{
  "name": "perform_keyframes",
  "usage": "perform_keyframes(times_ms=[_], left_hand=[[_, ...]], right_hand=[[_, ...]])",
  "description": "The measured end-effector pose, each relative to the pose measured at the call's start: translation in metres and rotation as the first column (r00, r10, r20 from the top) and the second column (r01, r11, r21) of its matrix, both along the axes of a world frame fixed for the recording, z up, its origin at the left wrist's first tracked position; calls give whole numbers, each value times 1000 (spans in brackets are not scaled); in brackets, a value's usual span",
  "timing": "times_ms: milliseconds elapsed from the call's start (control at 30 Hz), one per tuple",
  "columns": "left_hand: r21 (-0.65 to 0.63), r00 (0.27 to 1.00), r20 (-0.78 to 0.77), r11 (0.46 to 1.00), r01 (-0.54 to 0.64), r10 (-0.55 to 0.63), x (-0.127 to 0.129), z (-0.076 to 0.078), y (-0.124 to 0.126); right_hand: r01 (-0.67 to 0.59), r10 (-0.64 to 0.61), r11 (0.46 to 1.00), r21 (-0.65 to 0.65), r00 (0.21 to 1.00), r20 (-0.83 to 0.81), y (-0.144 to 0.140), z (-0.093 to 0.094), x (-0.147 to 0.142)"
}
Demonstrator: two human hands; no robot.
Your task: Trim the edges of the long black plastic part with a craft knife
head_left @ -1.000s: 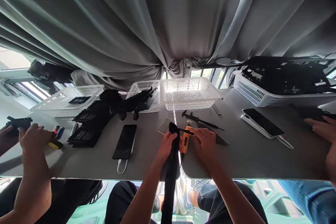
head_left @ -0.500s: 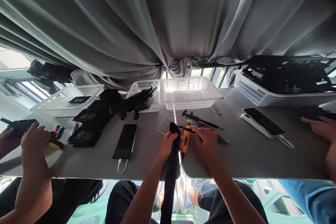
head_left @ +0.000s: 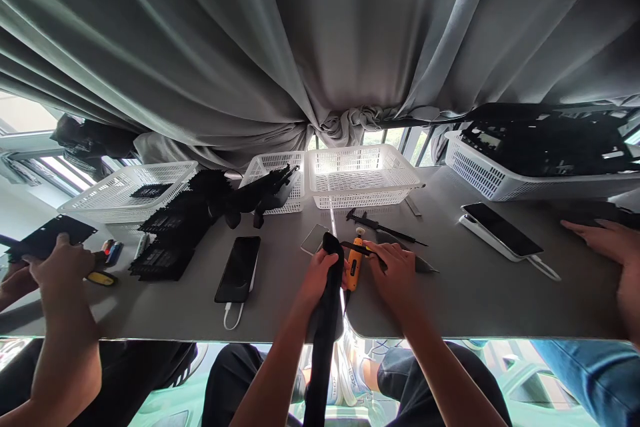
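Note:
My left hand [head_left: 320,277] is closed around the upper end of a long, narrow black piece [head_left: 326,320], which runs down past the table edge toward my lap. My right hand [head_left: 393,270] grips a slim tool with a dark handle and a thin bent tip [head_left: 356,248]; its exact kind cannot be made out. That tip reaches the right side of the black piece near its top. Between my hands lies an orange powered hand tool [head_left: 354,268] with a pale round head. Just beyond my right hand is a black caliper [head_left: 383,228].
White baskets [head_left: 367,201] line the back, the right one [head_left: 505,190] heaped with black parts. Stacked black parts [head_left: 167,240] and a phone [head_left: 239,270] lie left; another phone [head_left: 503,230] rests right. Co-workers' hands [head_left: 63,257] work at both sides, the left person holding a black plate [head_left: 60,232].
The tool in my right hand has shifted slightly at the black piece's edge; my left hand stays put. The co-worker at left has turned the black plate flatter into view.

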State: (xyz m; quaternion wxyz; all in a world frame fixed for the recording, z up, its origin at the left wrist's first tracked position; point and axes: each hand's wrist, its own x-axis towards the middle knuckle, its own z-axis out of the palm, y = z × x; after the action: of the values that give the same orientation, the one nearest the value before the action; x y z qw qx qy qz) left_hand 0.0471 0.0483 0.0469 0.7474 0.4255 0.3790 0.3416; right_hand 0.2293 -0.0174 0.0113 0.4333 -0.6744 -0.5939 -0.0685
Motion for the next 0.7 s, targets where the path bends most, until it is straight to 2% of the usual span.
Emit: perform_keyframes(times_ms=[133, 367, 467, 600, 700], left_hand=[[23, 1000, -8, 999, 27, -27, -2, 3, -1], [40, 998, 50, 999, 20, -22, 1, -7, 4], [36, 998, 48, 999, 27, -29, 2, -10, 5], [34, 998, 43, 999, 38, -40, 2, -11, 5], [32, 998, 44, 998, 45, -47, 2, -10, 4]], right_hand=[[-16, 16, 1000, 24, 1000, -5, 0, -1, 0], [3, -3, 1000, 30, 1000, 0, 1, -3, 1], [-31, 31, 998, 49, 1000, 5, 0, -2, 1], [-71, 70, 996, 62, 997, 23, 0, -1, 0], [-46, 45, 997, 69, 999, 27, 1, -3, 1]])
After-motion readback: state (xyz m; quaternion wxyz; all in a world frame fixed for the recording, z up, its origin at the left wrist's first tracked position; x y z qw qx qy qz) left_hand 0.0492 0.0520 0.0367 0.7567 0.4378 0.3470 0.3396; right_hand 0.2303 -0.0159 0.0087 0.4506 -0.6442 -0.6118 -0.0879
